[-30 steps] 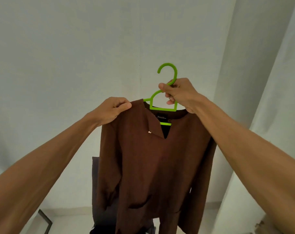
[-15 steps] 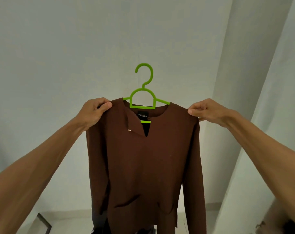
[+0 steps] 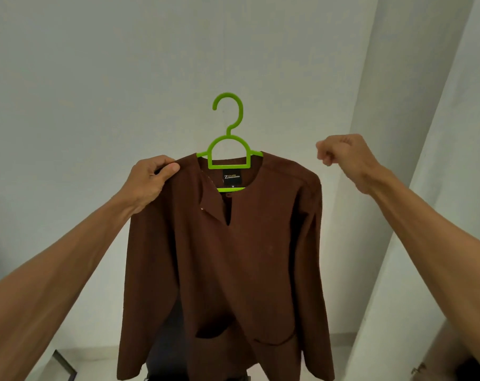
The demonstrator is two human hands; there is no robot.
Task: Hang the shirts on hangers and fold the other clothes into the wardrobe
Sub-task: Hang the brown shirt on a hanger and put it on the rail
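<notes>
A brown long-sleeved shirt (image 3: 233, 257) hangs on a green plastic hanger (image 3: 229, 144), held up in front of a white wall. My left hand (image 3: 148, 182) pinches the shirt's left shoulder over the hanger arm and carries the whole thing. To the right of the other shoulder, my right hand (image 3: 343, 155) is curled into a loose fist, clear of the cloth and holding nothing. The hanger's hook points up and is caught on nothing.
A white wall (image 3: 96, 78) fills the background, with a white panel or door edge (image 3: 425, 188) at the right. A dark garment (image 3: 164, 347) shows behind the shirt's hem. A dark frame (image 3: 64, 367) lies on the floor at lower left.
My right hand moved from the hanger's neck to the shirt's right shoulder, then let go and drew off to the right. The shirt now hangs squarer, facing me.
</notes>
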